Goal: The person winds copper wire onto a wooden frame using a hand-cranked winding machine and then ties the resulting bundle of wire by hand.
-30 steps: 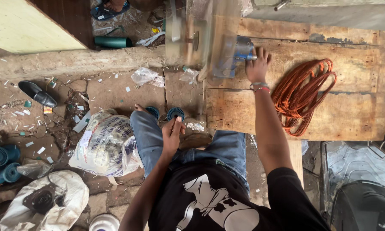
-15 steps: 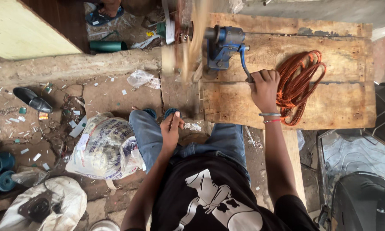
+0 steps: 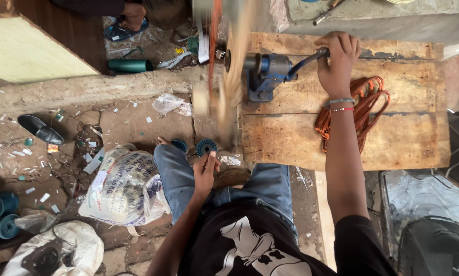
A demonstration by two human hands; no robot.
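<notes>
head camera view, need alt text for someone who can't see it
Seen from above, a seated person's right hand grips the crank handle of a blue hand-cranked machine bolted to a wooden board, its wheel blurred by spinning. Their left hand holds a small teal spool by the knees. An orange cord lies coiled on the board.

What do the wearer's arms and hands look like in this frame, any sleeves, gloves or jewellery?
Both hands are bare, no gloves. The right hand has two thin bands at the wrist, one silvery bangle and one red thread band. The left hand has nothing visible at the wrist. A short black sleeve covers the right upper arm.
</notes>
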